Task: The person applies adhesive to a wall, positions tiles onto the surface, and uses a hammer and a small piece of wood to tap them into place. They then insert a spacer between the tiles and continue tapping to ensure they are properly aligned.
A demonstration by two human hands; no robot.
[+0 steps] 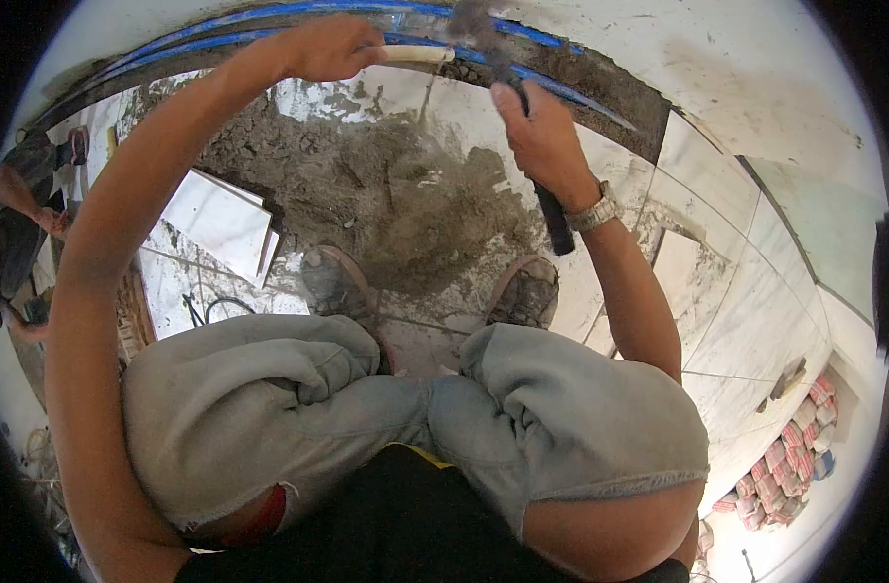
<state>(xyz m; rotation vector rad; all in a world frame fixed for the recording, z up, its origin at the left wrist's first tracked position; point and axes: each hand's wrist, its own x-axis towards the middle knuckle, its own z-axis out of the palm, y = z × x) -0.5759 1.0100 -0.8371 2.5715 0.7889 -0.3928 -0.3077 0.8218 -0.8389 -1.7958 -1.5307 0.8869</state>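
Note:
In my right hand [546, 141] is a hammer [558, 223]; its black handle runs down past my wrist and its head is blurred near the base of the wall. My left hand [335, 47] is closed around one end of a short cream-coloured rod [418, 54], whose exact kind I cannot make out. The rod's free end points right, toward the hammer head. Just beyond both hands, blue pipes [269, 12] run along a dug channel [619, 92] at the foot of the wall. Wet grey mortar [386, 194] is spread over the floor in front of my feet.
White tiles [221, 222] lie stacked left of the mortar. A thin black cable [226, 303] curls near my left shoe [339, 282]. At the far left another person's hand [51, 222] shows. Red-and-white sacks [780, 476] are piled at lower right.

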